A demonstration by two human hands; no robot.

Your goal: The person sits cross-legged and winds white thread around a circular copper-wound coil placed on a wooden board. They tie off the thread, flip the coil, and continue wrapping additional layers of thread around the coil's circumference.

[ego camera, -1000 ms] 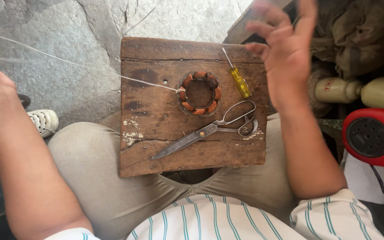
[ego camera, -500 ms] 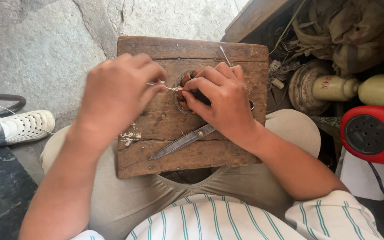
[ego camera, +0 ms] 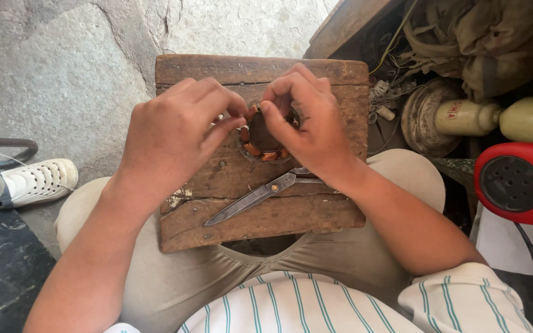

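I see the stator [ego camera: 261, 137] lying on the board [ego camera: 260, 209] across my lap, near its far edge, with both hands closed in over it: my left hand [ego camera: 174, 139] pinches narrow at the ring's left rim and my right hand [ego camera: 313, 126] pinches at its top. Copper coils already fill its lower arc, so I judge the winding well along but unfinished. The scissors [ego camera: 260, 194] lie idle just nearer me than the stator.

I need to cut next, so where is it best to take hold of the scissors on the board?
Probably by the handle loops, which lie hidden under the right hand. The scissors lie flat and closed on the board, blades pointing toward the near left corner. Come from the right, once that hand lifts, away from the tip.
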